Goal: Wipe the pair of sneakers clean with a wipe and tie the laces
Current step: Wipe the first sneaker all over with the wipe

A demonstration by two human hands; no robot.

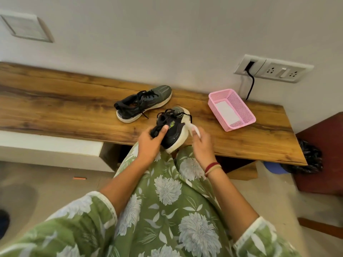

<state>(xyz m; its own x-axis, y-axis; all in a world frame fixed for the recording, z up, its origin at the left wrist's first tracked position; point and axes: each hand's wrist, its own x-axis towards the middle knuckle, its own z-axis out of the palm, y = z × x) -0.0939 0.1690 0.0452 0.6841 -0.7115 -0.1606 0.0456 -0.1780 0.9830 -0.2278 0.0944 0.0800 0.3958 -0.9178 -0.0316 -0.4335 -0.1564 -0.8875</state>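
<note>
1. Left hand (151,143) grips one sneaker (171,127) at the heel end, thumb on top by the collar, fingers wrapped under and out of sight. Shoe is lifted off the bench, tilted on its side, white sole facing right.
2. Right hand (201,143) holds a white wipe (194,129) pinched in the fingertips, pressed against the white sole edge of the held shoe. Fingers narrow, closed on the wipe.
3. Held shoe sits over the front edge of the wooden bench (65,108), just above the person's lap. Its black laces hang loose at the top.
4. Second sneaker (143,103) lies on the bench behind and left of the held one, upright on its sole, toe pointing up-right toward the wall. Laces loose, one end trailing on the wood. Not touching the held shoe.
5. Pink basket (239,121) on the bench to the right, well apart from both shoes, with a white sheet lying flat inside.
6. Wall socket plate (278,71) above the basket, black cable hanging from it.
7. Red and cream bangles (212,167) on the right wrist; green floral sleeves on both arms.
</note>
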